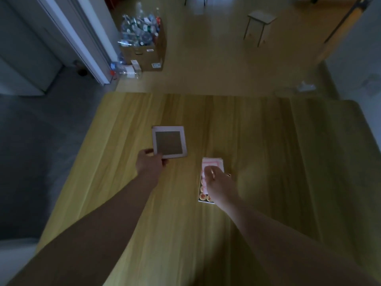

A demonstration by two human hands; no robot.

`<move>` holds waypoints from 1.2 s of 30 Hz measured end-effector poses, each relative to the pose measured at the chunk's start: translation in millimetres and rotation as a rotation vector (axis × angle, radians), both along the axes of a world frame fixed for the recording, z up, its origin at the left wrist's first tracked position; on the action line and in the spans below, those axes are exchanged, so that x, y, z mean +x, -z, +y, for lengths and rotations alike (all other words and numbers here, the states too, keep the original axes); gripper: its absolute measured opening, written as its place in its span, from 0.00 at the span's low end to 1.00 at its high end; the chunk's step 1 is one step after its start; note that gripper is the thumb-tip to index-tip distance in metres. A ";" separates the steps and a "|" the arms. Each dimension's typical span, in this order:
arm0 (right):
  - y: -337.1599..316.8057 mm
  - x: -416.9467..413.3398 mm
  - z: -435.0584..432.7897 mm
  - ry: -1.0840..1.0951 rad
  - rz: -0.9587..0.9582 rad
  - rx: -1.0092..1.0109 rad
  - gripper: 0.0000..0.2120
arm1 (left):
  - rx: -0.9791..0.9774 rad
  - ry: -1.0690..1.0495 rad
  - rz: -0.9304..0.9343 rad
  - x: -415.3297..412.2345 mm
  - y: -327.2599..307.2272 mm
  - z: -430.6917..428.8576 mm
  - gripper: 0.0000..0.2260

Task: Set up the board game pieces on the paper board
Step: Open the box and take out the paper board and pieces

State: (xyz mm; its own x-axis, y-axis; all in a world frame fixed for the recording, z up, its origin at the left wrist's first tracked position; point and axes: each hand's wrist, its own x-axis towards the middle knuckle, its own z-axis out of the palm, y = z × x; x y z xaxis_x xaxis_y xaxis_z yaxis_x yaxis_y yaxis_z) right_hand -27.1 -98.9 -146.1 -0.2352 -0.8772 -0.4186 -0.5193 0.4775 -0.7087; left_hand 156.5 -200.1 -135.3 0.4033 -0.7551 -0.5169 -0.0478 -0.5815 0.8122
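Hands worked at a yellow-toned wooden table point(268, 151) in a dimly lit room, seen from the person's own head height. The left hand point(149, 164) pinched the near left corner of a square box lid point(170, 144), white-bordered with a dull brown centre, near the middle of the tabletop; whether the lid lay flat on the wood or was slightly raised could not be told. The right hand point(218, 182), fingers curled, pinched a folded paper board point(213, 165) printed in pink and white, held just over the far end of an open tray point(204, 197). Round pale game pieces point(206, 197) with red markings showed in the tray's near end, below the wrist. Tray and lid sat apart, bare wood between them, and both bare forearms stretched in from the near edge.

Beyond the table's far edge lay a pale glossy floor point(206, 65). A cardboard box point(144, 56) heaped with clear plastic bottles point(140, 27) stood on it beside a white door frame point(82, 44), and one large bottle point(125, 72) lay on its side at the box's foot. A small light stool point(260, 23) stood farther back to the right. A crumpled piece of clear plastic point(306, 86) rested near the table's far right corner. To the left of the table the flooring was grey and in shadow.
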 end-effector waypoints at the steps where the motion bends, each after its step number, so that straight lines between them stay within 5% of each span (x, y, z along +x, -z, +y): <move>1: 2.1 2.9 -5.3 -0.019 0.019 0.008 0.17 | 0.001 -0.009 -0.011 12.4 1.5 -19.7 0.12; 11: 29.4 7.2 -25.1 -0.092 0.209 0.020 0.16 | 0.191 0.084 -0.064 85.9 65.2 -128.6 0.14; 16: 30.5 -4.5 -21.8 0.115 0.297 0.030 0.17 | 0.235 0.276 -0.666 54.9 68.0 -100.0 0.20; 18: 32.5 -9.6 -19.8 0.222 0.331 0.105 0.16 | 0.138 0.361 -0.580 25.1 65.3 -60.9 0.15; 21: 26.1 -16.4 -14.4 0.131 0.409 0.265 0.14 | 0.173 0.647 -0.318 -23.5 70.9 4.6 0.12; 24: 26.3 -18.7 -5.3 0.022 0.442 0.298 0.12 | 0.163 0.803 -0.246 -63.5 72.7 51.6 0.13; 31: 22.3 -8.1 5.1 -0.139 0.448 0.246 0.17 | 0.176 0.616 -0.256 -60.0 70.5 62.5 0.03; 36: 29.3 -2.3 10.6 -0.061 0.470 0.213 0.22 | 0.214 0.452 -0.385 4.5 74.2 35.4 0.16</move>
State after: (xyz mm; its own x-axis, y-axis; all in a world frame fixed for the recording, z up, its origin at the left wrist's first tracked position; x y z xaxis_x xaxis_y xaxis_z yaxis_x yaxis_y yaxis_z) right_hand -29.4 -88.3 -175.3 -0.3920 -0.8019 -0.4508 -0.7896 0.5448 -0.2825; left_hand 161.0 -164.6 -209.5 0.2562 -0.7901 -0.5569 -0.5925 -0.5836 0.5554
